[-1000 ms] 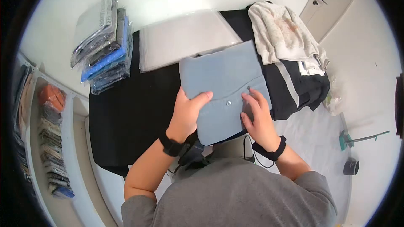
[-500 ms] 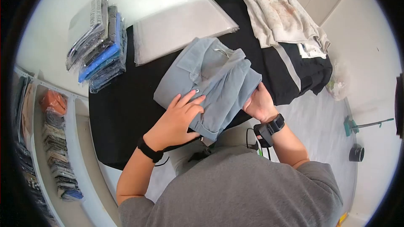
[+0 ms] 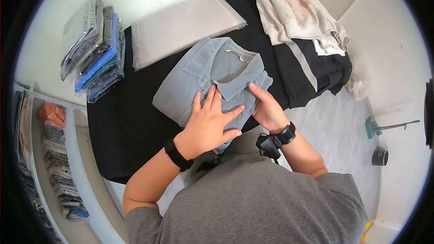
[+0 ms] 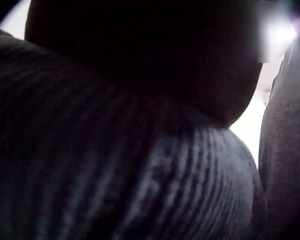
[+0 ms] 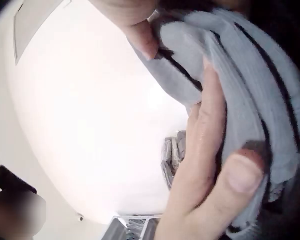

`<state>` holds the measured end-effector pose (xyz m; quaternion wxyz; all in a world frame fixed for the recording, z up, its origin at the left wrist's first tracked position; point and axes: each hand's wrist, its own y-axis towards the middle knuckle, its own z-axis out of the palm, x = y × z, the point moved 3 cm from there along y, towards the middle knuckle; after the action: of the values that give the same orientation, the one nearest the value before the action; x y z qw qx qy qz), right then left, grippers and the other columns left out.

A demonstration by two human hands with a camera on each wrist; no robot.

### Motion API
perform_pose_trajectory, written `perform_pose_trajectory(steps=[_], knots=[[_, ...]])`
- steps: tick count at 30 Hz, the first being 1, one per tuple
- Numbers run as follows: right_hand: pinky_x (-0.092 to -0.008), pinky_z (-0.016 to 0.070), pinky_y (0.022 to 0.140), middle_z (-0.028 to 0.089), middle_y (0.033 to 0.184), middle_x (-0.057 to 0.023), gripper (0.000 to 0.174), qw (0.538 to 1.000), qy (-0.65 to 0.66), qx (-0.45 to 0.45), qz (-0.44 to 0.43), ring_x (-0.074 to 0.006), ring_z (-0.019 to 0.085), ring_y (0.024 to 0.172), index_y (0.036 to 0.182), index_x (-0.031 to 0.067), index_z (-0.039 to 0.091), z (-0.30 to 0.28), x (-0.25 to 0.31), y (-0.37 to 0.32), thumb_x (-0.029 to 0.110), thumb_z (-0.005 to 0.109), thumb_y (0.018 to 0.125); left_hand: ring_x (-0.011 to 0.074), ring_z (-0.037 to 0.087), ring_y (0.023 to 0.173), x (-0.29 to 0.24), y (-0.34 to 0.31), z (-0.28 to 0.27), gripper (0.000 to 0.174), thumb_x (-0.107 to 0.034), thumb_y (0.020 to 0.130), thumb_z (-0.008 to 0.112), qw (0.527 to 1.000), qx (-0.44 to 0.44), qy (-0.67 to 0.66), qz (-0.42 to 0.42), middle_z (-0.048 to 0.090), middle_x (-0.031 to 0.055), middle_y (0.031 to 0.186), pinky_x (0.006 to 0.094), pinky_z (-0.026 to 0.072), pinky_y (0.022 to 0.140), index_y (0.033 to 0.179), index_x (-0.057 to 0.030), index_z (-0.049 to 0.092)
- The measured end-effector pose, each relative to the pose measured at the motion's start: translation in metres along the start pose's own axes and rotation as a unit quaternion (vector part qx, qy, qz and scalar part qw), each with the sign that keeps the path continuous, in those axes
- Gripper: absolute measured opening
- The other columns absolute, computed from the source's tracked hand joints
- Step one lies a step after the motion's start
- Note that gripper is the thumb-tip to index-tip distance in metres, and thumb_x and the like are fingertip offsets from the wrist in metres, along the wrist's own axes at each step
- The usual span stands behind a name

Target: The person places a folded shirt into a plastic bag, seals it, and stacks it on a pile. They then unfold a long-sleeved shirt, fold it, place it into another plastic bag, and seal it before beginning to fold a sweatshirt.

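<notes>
- On the black table point(image 3: 126, 122), near your edge, the folded blue shirt point(image 3: 212, 70) lies with its collar facing up.
- Left hand point(image 3: 210, 124): fingers spread, flat on the shirt front. Press evenly so the layers don't slide.
- Right hand point(image 3: 266, 108): pinching the shirt's right folded edge. Square that edge and avoid bunching.

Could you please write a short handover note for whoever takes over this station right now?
The left grip lies flat, fingers straight, pressing the blue shirt. The right grip pinches the shirt's folded edge beside the collar. The shirt lies folded, collar up, on the black table. Done: folding, apparently. Left: probably final smoothing; the shirt is not yet in one of the clear bags behind it.
</notes>
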<state>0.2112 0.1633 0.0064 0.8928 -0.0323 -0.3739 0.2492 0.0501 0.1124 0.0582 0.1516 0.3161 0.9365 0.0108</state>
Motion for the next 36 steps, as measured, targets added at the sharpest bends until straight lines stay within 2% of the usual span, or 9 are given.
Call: perform_pose_trajectory(steps=[9, 10, 18, 21, 23, 27, 29, 31, 36], knots=[[-0.0370, 0.0401, 0.097, 0.053, 0.124, -0.0079, 0.038, 0.995, 0.060, -0.072, 0.038, -0.0221, 0.052, 0.112, 0.126, 0.0053, 0.044, -0.020, -0.010, 0.012, 0.024, 0.048, 0.094, 0.0463, 0.023, 0.130, 0.032, -0.015, -0.029, 0.050, -0.037, 0.081, 0.058, 0.985, -0.068, -0.160, -0.003, 0.031, 0.0241, 0.139, 0.0609, 0.0198, 0.101, 0.128, -0.0219, 0.051], [-0.0386, 0.0394, 0.098, 0.052, 0.125, -0.0078, 0.039, 0.993, 0.086, -0.068, 0.039, -0.0230, 0.051, 0.113, 0.127, 0.0060, 0.043, -0.021, -0.010, 0.011, 0.025, 0.048, 0.094, 0.0462, 0.020, 0.131, 0.028, -0.023, -0.034, 0.049, -0.035, 0.082, 0.057, 0.996, -0.063, -0.016, -0.066, 0.029, 0.0185, 0.142, 0.0615, 0.0208, 0.101, 0.128, -0.0202, 0.051], [-0.0412, 0.0384, 0.098, 0.054, 0.122, -0.0086, 0.042, 0.994, 0.018, -0.029, 0.108, -0.0231, 0.051, 0.111, 0.124, 0.0035, 0.045, 0.000, -0.031, 0.001, 0.020, 0.055, 0.087, 0.0472, 0.015, 0.132, 0.050, -0.042, -0.006, 0.048, -0.037, 0.083, 0.056, 0.997, -0.007, -0.024, -0.068, 0.020, 0.0170, 0.146, 0.0645, 0.0188, 0.099, 0.128, -0.0217, 0.050], [-0.0405, 0.0379, 0.099, 0.054, 0.122, -0.0101, 0.038, 0.994, 0.048, -0.055, 0.086, -0.0240, 0.051, 0.112, 0.122, 0.0009, 0.047, -0.001, -0.034, 0.004, 0.018, 0.052, 0.088, 0.0411, 0.026, 0.129, 0.060, -0.040, -0.018, 0.045, -0.033, 0.085, 0.054, 0.998, -0.006, -0.025, -0.057, 0.032, 0.0179, 0.140, 0.0556, 0.0251, 0.101, 0.126, -0.0150, 0.052], [-0.0414, 0.0373, 0.100, 0.054, 0.122, -0.0103, 0.036, 0.992, 0.078, -0.057, 0.086, -0.0251, 0.051, 0.112, 0.121, 0.0012, 0.047, -0.005, -0.033, -0.001, 0.016, 0.049, 0.089, 0.0282, 0.046, 0.116, 0.089, -0.035, -0.046, 0.035, -0.023, 0.088, 0.052, 0.955, -0.117, -0.269, -0.040, 0.051, 0.0148, 0.123, 0.0403, 0.0355, 0.098, 0.119, -0.0057, 0.055], [-0.0419, 0.0374, 0.100, 0.055, 0.121, -0.0103, 0.035, 0.994, 0.094, -0.011, 0.052, -0.0254, 0.051, 0.111, 0.120, 0.0013, 0.049, -0.012, -0.021, -0.003, 0.017, 0.050, 0.089, 0.0150, 0.055, 0.098, 0.128, -0.035, -0.077, 0.024, -0.010, 0.088, 0.051, 0.870, -0.285, -0.333, -0.224, 0.061, 0.0077, 0.104, 0.0283, 0.0418, 0.087, 0.108, 0.0003, 0.057], [-0.0419, 0.0375, 0.100, 0.055, 0.120, -0.0106, 0.035, 0.995, 0.101, -0.003, 0.026, -0.0257, 0.051, 0.111, 0.119, 0.0011, 0.050, -0.013, -0.011, -0.003, 0.019, 0.049, 0.089, 0.0204, 0.054, 0.106, 0.105, -0.035, -0.090, 0.031, -0.005, 0.080, 0.054, 0.910, -0.306, -0.202, -0.195, 0.058, 0.0106, 0.112, 0.0331, 0.0397, 0.093, 0.110, -0.0003, 0.056], [-0.0417, 0.0376, 0.100, 0.055, 0.120, -0.0111, 0.034, 0.989, 0.146, 0.011, 0.012, -0.0259, 0.051, 0.111, 0.118, 0.0011, 0.051, -0.011, -0.002, -0.005, 0.021, 0.048, 0.090, 0.0277, 0.046, 0.117, 0.071, -0.027, -0.089, 0.047, 0.001, 0.069, 0.053, 0.952, -0.283, -0.113, -0.033, 0.052, 0.0134, 0.121, 0.0387, 0.0339, 0.100, 0.115, -0.0025, 0.053], [-0.0399, 0.0359, 0.101, 0.052, 0.125, -0.0083, 0.035, 0.977, 0.188, -0.093, 0.042, -0.0251, 0.049, 0.116, 0.123, 0.0043, 0.046, -0.018, -0.012, -0.010, 0.022, 0.042, 0.093, 0.0378, 0.027, 0.131, 0.018, -0.022, -0.041, 0.070, 0.003, 0.060, 0.054, 0.996, -0.060, -0.028, 0.066, 0.036, 0.0150, 0.138, 0.0507, 0.0247, 0.106, 0.128, -0.0106, 0.046]])
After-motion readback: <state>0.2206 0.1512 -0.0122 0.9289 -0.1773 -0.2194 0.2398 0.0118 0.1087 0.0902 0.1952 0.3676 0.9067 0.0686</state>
